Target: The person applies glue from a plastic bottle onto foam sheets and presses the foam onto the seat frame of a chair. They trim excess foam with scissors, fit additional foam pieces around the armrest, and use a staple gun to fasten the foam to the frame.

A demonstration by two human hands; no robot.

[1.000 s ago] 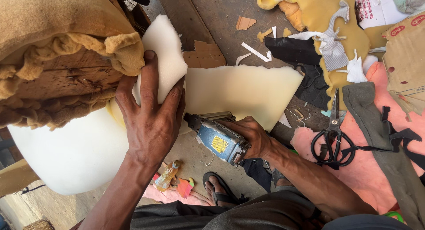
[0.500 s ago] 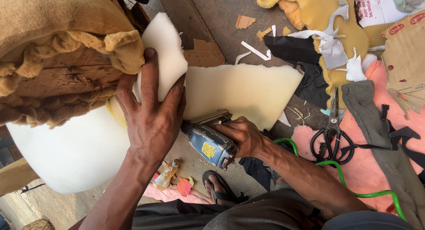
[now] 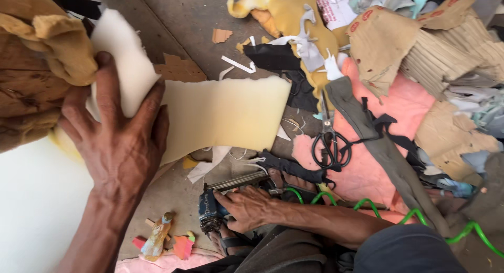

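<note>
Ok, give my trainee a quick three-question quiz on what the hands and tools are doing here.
1. True or false: the left hand presses flat on the foam sheet.
2. What does the right hand grip? A) scissors B) blue staple gun C) cardboard
3. Fill in: the black scissors lie on a ____ coloured pad.

Key:
1. True.
2. B, the blue staple gun, with a green hose coiling nearby.
3. Pink, the pink pad.

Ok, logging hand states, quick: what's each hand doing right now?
Left hand: open, pressed flat on the white foam sheet.
Right hand: closed around the blue pneumatic staple gun.
</note>
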